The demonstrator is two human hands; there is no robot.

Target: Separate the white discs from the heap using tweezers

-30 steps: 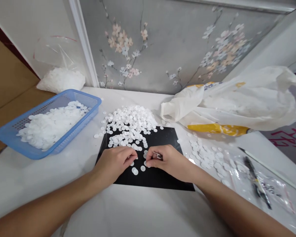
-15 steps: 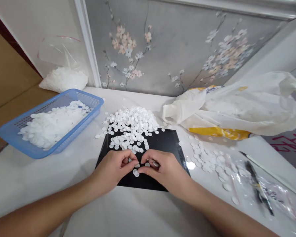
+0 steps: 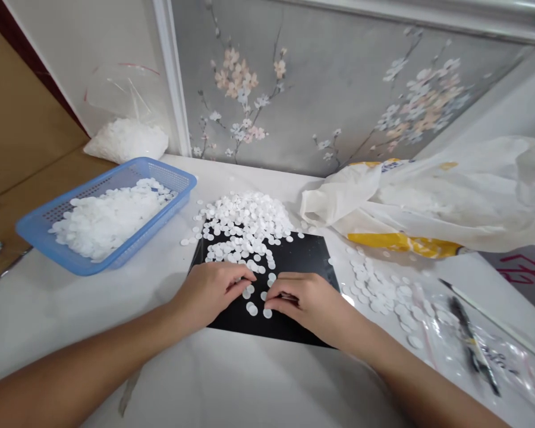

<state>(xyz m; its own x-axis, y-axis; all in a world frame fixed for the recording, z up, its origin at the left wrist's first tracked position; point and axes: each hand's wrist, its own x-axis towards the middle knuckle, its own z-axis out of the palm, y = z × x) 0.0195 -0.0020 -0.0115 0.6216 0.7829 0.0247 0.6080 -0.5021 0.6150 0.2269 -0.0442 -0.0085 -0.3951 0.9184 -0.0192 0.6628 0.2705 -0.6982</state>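
A heap of small white round discs (image 3: 249,214) spreads over the back of a black board (image 3: 303,252), with a looser group in front. My left hand (image 3: 211,291) is over the board's left part, thumb and fingers closed in a pinch beside the loose discs. Whatever it may hold is hidden. My right hand (image 3: 310,300) rests lower on the right, its thumb and fingertips drawn together close to single discs. I cannot make out what is between them. Between and just below the hands lie a few separate discs (image 3: 252,308).
At left stands a blue plastic basket (image 3: 116,261) holding many discs, with a clear bag (image 3: 129,139) of white pieces behind it. A white and yellow plastic bag (image 3: 428,208) lies at right. Scattered discs (image 3: 374,288), a black pen (image 3: 475,348) and clear small bags (image 3: 508,362) lie nearer.
My hands have moved slightly apart, the left one a little farther up the board. Another disc now lies below my right fingertips. The whole view has shifted a little.
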